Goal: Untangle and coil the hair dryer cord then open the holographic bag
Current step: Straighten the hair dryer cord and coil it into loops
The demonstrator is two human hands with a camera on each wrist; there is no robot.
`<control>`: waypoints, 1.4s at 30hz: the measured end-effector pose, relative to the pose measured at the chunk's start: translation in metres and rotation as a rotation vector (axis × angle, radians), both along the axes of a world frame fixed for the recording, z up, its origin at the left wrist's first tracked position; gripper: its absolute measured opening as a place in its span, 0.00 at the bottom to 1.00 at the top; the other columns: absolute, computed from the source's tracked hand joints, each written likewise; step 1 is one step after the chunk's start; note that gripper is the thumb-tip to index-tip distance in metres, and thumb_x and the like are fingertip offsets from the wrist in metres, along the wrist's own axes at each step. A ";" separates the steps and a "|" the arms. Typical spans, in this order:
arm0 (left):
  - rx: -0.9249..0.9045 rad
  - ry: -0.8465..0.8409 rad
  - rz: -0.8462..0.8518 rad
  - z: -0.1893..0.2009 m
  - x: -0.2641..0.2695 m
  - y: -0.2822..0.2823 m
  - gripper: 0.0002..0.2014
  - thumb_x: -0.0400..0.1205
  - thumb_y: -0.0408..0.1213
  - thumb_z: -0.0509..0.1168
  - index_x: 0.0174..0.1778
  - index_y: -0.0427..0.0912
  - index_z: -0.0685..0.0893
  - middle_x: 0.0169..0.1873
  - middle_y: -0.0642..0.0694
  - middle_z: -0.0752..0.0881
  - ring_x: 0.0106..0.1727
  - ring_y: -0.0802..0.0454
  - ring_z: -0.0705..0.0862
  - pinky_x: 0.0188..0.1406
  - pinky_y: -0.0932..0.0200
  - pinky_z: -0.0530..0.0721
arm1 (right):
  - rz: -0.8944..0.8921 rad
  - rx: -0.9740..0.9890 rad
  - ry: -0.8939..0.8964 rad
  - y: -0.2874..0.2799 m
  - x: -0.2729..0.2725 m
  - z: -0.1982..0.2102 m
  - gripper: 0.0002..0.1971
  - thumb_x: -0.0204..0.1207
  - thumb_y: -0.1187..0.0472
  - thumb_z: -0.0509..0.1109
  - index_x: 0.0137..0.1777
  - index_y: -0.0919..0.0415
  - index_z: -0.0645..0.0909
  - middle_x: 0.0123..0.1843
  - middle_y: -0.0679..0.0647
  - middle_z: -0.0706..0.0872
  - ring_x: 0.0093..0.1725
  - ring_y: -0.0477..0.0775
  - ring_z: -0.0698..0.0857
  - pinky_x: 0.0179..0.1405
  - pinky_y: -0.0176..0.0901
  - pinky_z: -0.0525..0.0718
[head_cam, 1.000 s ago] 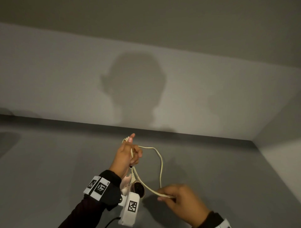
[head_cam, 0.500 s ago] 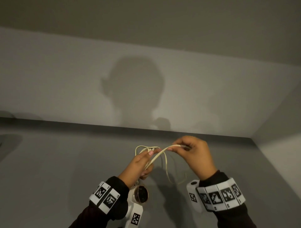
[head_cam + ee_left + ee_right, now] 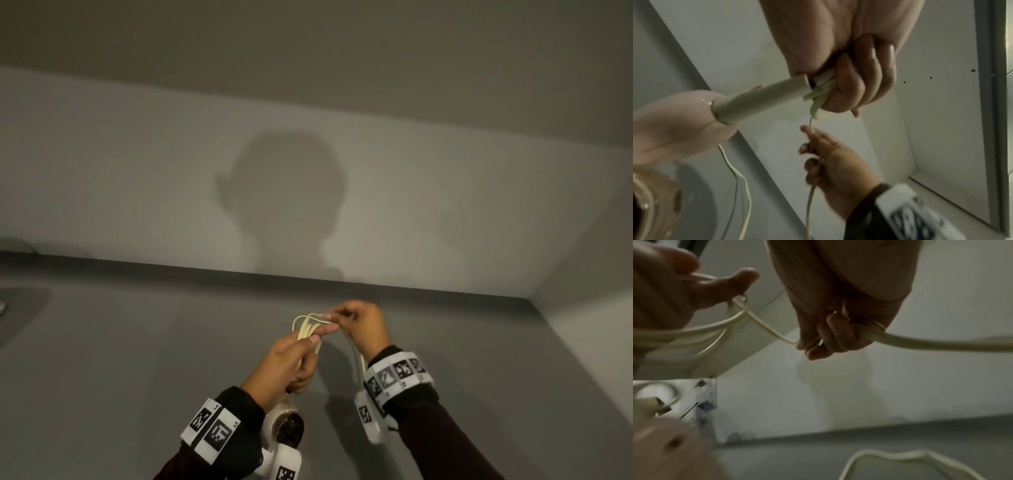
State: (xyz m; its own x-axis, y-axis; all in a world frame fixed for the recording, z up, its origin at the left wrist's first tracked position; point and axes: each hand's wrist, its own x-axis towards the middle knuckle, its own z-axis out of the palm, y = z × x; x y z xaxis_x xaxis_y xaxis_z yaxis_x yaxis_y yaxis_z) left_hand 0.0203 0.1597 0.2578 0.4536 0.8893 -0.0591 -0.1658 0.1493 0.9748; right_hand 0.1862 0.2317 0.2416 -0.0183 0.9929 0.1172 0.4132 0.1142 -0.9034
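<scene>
A pale pink hair dryer (image 3: 672, 123) with a cream handle (image 3: 764, 95) hangs below my left hand (image 3: 291, 359). That hand grips the handle end together with several gathered loops of the cream cord (image 3: 306, 329). My right hand (image 3: 359, 325) is just right of the loops and pinches the cord (image 3: 920, 342), which runs through its curled fingers. More cord (image 3: 740, 191) dangles under the dryer. In the head view only the dryer's nozzle (image 3: 289, 426) shows beneath my left wrist. The holographic bag is not in view.
A grey floor or counter (image 3: 137, 359) meets a pale wall (image 3: 137, 188) ahead, with a corner at the right (image 3: 534, 294). A dark shape (image 3: 20, 315) lies at the far left edge. Marker bands sit on both wrists (image 3: 397, 375).
My right hand rose from low right up to the left hand, bringing a cord strand onto the loop bundle. The left hand stays gripping the loops, and both hands dropped slightly.
</scene>
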 end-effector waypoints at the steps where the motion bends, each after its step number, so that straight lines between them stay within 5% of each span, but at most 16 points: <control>1: -0.003 -0.012 0.024 0.001 -0.003 0.002 0.18 0.86 0.36 0.48 0.65 0.50 0.80 0.13 0.54 0.64 0.14 0.60 0.58 0.14 0.67 0.61 | 0.024 -0.042 -0.024 -0.004 -0.003 -0.015 0.03 0.69 0.59 0.73 0.39 0.55 0.88 0.23 0.44 0.83 0.28 0.44 0.80 0.38 0.45 0.80; 4: -0.038 -0.072 0.113 0.000 -0.010 0.008 0.18 0.86 0.37 0.49 0.67 0.49 0.77 0.15 0.51 0.67 0.15 0.60 0.59 0.13 0.68 0.61 | 0.113 -0.153 -0.002 -0.027 -0.014 -0.050 0.13 0.79 0.62 0.63 0.56 0.46 0.84 0.29 0.48 0.81 0.22 0.38 0.77 0.29 0.32 0.75; 6: -0.057 -0.149 0.174 -0.001 -0.012 0.012 0.18 0.86 0.38 0.49 0.68 0.47 0.76 0.16 0.50 0.70 0.14 0.61 0.59 0.12 0.69 0.60 | 0.206 -0.191 -0.049 -0.045 -0.020 -0.066 0.18 0.83 0.59 0.56 0.61 0.31 0.75 0.35 0.44 0.81 0.28 0.36 0.80 0.35 0.29 0.75; 10: -0.041 -0.198 0.292 -0.003 -0.018 0.022 0.18 0.86 0.39 0.48 0.71 0.48 0.72 0.18 0.47 0.78 0.13 0.61 0.61 0.11 0.69 0.62 | 0.267 -0.209 -0.263 -0.072 -0.015 -0.075 0.15 0.78 0.38 0.46 0.63 0.26 0.65 0.43 0.38 0.78 0.46 0.44 0.79 0.60 0.45 0.79; 12: -0.051 -0.223 0.335 -0.003 -0.022 0.028 0.18 0.86 0.39 0.48 0.72 0.46 0.70 0.21 0.45 0.83 0.13 0.60 0.64 0.12 0.68 0.65 | 0.280 -0.159 -0.388 -0.082 -0.005 -0.073 0.16 0.82 0.51 0.49 0.65 0.29 0.64 0.51 0.47 0.79 0.53 0.49 0.80 0.63 0.47 0.78; 15: -0.086 -0.266 0.352 -0.002 -0.022 0.032 0.16 0.86 0.41 0.48 0.69 0.47 0.70 0.30 0.44 0.90 0.18 0.56 0.79 0.17 0.65 0.79 | 0.234 -0.003 -0.463 -0.089 0.006 -0.064 0.21 0.82 0.61 0.54 0.71 0.40 0.68 0.49 0.50 0.77 0.49 0.50 0.80 0.53 0.42 0.80; 18: -0.116 -0.302 0.319 0.001 -0.016 0.034 0.16 0.86 0.41 0.48 0.69 0.48 0.68 0.40 0.42 0.93 0.36 0.48 0.91 0.30 0.59 0.89 | 0.338 0.067 -0.583 -0.097 0.006 -0.048 0.21 0.81 0.58 0.55 0.72 0.40 0.68 0.47 0.49 0.75 0.45 0.47 0.77 0.45 0.37 0.75; 21: -0.146 -0.317 0.296 0.000 -0.011 0.039 0.18 0.86 0.41 0.48 0.73 0.48 0.65 0.46 0.41 0.92 0.51 0.42 0.90 0.43 0.54 0.90 | 0.476 0.199 -0.748 -0.107 0.003 -0.030 0.19 0.77 0.53 0.53 0.66 0.41 0.71 0.44 0.53 0.79 0.40 0.52 0.81 0.37 0.42 0.79; 25: -0.040 -0.133 0.271 0.000 -0.007 0.039 0.19 0.86 0.42 0.48 0.74 0.55 0.62 0.44 0.44 0.93 0.48 0.44 0.91 0.53 0.53 0.85 | 0.466 0.445 -0.893 -0.109 -0.002 0.008 0.14 0.71 0.56 0.60 0.54 0.42 0.77 0.30 0.45 0.77 0.29 0.46 0.78 0.21 0.34 0.72; 29: 0.072 0.017 0.226 0.001 0.004 0.029 0.19 0.86 0.39 0.50 0.74 0.55 0.64 0.25 0.44 0.86 0.29 0.51 0.87 0.34 0.63 0.84 | 0.319 0.617 -0.814 -0.098 -0.004 0.053 0.07 0.74 0.50 0.64 0.46 0.46 0.83 0.30 0.46 0.80 0.27 0.46 0.78 0.20 0.36 0.76; 34: 0.093 0.088 0.158 -0.001 0.006 0.016 0.16 0.85 0.45 0.50 0.69 0.58 0.72 0.15 0.51 0.70 0.17 0.57 0.68 0.18 0.63 0.70 | 0.116 0.571 -0.770 -0.067 0.007 0.089 0.18 0.65 0.38 0.67 0.29 0.51 0.83 0.26 0.46 0.82 0.25 0.47 0.79 0.20 0.39 0.76; 37: 0.091 0.053 0.134 0.002 0.001 0.014 0.17 0.82 0.52 0.55 0.64 0.55 0.79 0.13 0.54 0.66 0.15 0.59 0.62 0.18 0.64 0.67 | 0.181 0.507 -0.659 -0.052 0.019 0.101 0.12 0.67 0.46 0.70 0.40 0.53 0.88 0.32 0.48 0.85 0.33 0.47 0.82 0.32 0.42 0.80; 39: 0.081 0.010 0.115 0.004 -0.004 0.013 0.18 0.76 0.58 0.60 0.58 0.57 0.82 0.13 0.53 0.65 0.15 0.59 0.61 0.17 0.66 0.68 | 0.190 0.481 -0.490 -0.040 0.030 0.107 0.09 0.70 0.54 0.71 0.46 0.55 0.89 0.34 0.49 0.84 0.37 0.44 0.80 0.38 0.33 0.77; 42: 0.053 -0.007 0.073 0.005 -0.007 0.010 0.22 0.76 0.58 0.61 0.61 0.51 0.81 0.13 0.55 0.65 0.13 0.61 0.60 0.15 0.69 0.66 | 0.164 0.422 -0.259 -0.025 0.035 0.109 0.08 0.70 0.66 0.73 0.49 0.61 0.88 0.33 0.47 0.81 0.35 0.41 0.80 0.35 0.25 0.74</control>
